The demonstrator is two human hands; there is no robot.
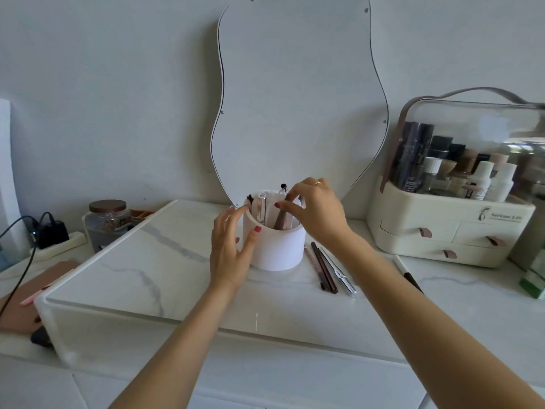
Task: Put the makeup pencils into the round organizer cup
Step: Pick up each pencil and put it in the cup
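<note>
head view: hands meet at the round organizer cup, mid-frame on the counter. the left hand lies spread against the cup's 9 o'clock wall, likely steadying it. the right hand hovers over the rim at 2 o'clock, fingertips pinching a brown pencil already standing inside. three more makeup pencils lie side by side at the cup's 4 o'clock, just beside its base, under the right forearm. open counter runs toward 8 o'clock; the cosmetics case crowds 3 o'clock, the mirror stands close behind.
</note>
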